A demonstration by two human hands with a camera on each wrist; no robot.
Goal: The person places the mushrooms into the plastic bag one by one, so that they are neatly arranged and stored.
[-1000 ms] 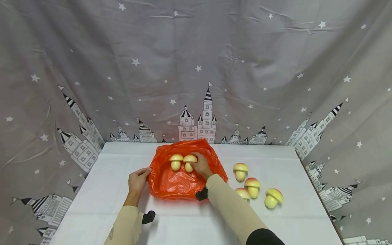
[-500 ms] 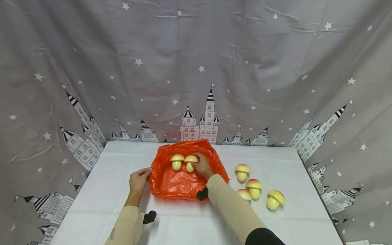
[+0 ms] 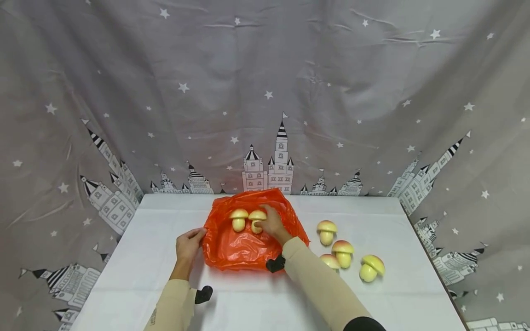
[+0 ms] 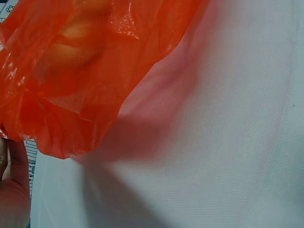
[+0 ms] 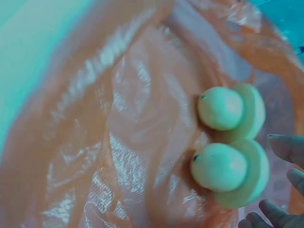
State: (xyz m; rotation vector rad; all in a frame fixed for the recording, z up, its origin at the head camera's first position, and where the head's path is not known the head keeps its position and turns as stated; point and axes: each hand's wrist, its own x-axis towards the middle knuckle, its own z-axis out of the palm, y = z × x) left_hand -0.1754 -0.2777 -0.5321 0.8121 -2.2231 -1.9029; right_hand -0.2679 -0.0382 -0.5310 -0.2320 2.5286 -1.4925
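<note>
A red plastic bag (image 3: 238, 252) lies spread with its mouth wide. My left hand (image 3: 189, 246) pinches the bag's left edge; in the left wrist view only part of that hand (image 4: 15, 190) shows beside the red plastic. Two toy mushrooms with yellowish caps lie side by side inside the bag: a left mushroom (image 3: 239, 220) and a right mushroom (image 3: 257, 216). Reaching in from the right, my right hand (image 3: 273, 224) is beside the right mushroom. In the right wrist view its fingers (image 5: 289, 149) are spread, apart from the near mushroom (image 5: 221, 166).
Several more toy mushrooms are on the white table (image 3: 248, 303) right of the bag, among them a back mushroom (image 3: 326, 232) and a rightmost mushroom (image 3: 371, 268). My right sleeve (image 3: 319, 280) partly covers one. A grey castle-print curtain (image 3: 331, 92) hangs behind the table.
My right hand's fingers have loosened from the right mushroom and now spread beside it. The mushroom stays in the bag. My left hand keeps its hold on the bag's edge.
</note>
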